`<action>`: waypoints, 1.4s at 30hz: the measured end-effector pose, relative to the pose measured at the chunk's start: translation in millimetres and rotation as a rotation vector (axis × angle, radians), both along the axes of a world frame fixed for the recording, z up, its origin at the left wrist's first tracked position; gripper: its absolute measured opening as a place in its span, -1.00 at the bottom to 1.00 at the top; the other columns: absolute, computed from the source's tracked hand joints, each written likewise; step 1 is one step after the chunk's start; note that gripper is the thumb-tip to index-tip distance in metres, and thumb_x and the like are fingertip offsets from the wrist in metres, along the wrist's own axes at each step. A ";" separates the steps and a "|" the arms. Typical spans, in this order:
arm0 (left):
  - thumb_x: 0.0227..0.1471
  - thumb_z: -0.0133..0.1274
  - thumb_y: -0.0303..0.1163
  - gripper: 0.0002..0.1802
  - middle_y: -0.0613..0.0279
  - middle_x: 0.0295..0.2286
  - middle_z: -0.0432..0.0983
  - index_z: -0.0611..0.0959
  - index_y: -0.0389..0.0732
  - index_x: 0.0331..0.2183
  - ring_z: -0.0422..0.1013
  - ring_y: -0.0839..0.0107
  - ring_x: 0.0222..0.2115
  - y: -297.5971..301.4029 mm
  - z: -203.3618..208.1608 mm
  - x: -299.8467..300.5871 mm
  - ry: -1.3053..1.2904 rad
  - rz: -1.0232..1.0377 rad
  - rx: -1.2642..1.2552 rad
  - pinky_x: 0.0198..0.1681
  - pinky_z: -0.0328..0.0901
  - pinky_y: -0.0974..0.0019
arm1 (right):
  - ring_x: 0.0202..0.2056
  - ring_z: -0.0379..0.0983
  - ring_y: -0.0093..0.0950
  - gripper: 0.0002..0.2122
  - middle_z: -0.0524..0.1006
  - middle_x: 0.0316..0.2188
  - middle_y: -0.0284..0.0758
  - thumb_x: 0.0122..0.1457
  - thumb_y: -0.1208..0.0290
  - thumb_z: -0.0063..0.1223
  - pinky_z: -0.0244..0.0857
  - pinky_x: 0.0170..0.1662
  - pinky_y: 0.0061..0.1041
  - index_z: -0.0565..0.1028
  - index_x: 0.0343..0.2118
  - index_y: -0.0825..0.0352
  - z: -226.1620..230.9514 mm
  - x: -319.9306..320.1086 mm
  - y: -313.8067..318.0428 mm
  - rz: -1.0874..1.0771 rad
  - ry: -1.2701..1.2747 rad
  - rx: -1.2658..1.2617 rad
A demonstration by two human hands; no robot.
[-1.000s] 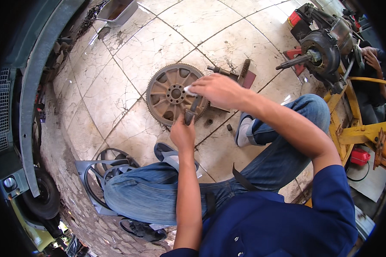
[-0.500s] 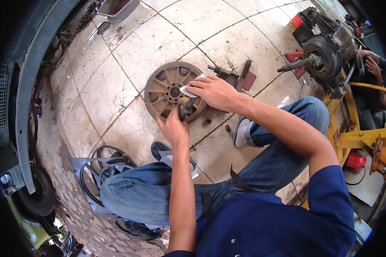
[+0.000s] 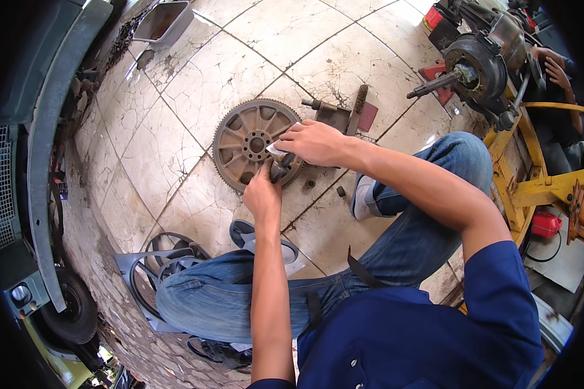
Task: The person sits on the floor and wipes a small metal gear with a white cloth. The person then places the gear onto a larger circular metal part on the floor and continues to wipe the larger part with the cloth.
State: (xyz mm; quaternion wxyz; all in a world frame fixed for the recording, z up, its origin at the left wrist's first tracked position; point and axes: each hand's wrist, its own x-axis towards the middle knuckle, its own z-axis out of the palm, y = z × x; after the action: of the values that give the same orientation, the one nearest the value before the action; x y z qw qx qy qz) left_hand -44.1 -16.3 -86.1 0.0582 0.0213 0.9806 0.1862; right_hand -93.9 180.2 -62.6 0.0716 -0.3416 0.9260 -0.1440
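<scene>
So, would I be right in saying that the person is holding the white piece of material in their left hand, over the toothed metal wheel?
Not quite: the head view shows the white piece of material in the right hand, over the toothed metal wheel.

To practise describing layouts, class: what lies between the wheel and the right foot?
Two small dark cylinders lie on the tiles between the wheel and right foot, shown in the head view.
</scene>
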 end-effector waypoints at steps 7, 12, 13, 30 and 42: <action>-0.08 0.28 -0.07 -0.54 0.04 -0.37 0.65 0.68 0.09 -0.09 0.57 0.01 -0.30 -1.7 4.1 -45.9 -0.137 -0.084 -0.131 -0.24 0.44 0.04 | 0.14 0.36 -0.33 -0.58 0.48 0.09 -0.29 0.14 0.49 -0.06 0.22 0.16 -0.30 0.41 0.12 0.21 -2.6 7.4 3.7 -0.109 0.135 -0.056; -0.09 0.30 -0.21 -0.50 -0.06 -0.34 0.64 0.65 -0.04 -0.05 0.57 0.00 -0.26 -11.1 -5.2 -61.7 -0.116 -0.157 -0.106 -0.17 0.43 0.03 | 0.21 0.29 -0.33 -0.55 0.41 0.17 -0.28 0.16 0.48 -0.06 0.12 0.26 -0.21 0.37 0.17 0.19 -26.5 13.0 -3.0 -0.274 0.314 -0.035; -0.12 0.30 -0.28 -0.49 -0.09 -0.34 0.64 0.64 -0.05 -0.05 0.56 -0.02 -0.25 -10.7 -5.3 -61.9 -0.124 -0.163 -0.097 -0.17 0.43 0.01 | 0.25 0.24 -0.35 -0.53 0.36 0.21 -0.28 0.19 0.46 -0.07 0.06 0.30 -0.15 0.33 0.21 0.18 -29.8 15.6 -6.3 -0.238 0.308 0.000; -0.14 0.22 -0.41 -0.73 0.04 -0.41 0.62 0.61 -0.16 -0.28 0.57 0.00 -0.36 -3.8 -7.3 -40.7 0.020 -0.153 -0.054 -0.30 0.44 0.01 | 0.25 0.23 -0.29 -0.52 0.38 0.18 -0.23 0.19 0.39 -0.06 0.03 0.30 -0.08 0.33 0.21 0.29 -33.9 23.0 -11.4 -0.141 0.348 0.057; -0.14 0.25 -0.39 -0.70 0.07 -0.43 0.62 0.63 -0.14 -0.26 0.58 0.07 -0.37 -8.1 -5.7 -35.9 0.065 -0.163 -0.024 -0.31 0.46 0.08 | 0.26 0.21 -0.32 -0.52 0.35 0.20 -0.31 0.18 0.43 -0.09 0.02 0.30 -0.08 0.32 0.21 0.22 -27.7 25.5 -15.4 -0.369 0.237 0.106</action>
State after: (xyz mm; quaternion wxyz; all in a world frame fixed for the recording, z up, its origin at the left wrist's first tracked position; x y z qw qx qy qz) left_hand -80.1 -24.4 -91.8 0.0415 0.1064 0.9791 0.1682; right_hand -68.5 164.8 -90.4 -0.0475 -0.1767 0.9810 -0.0645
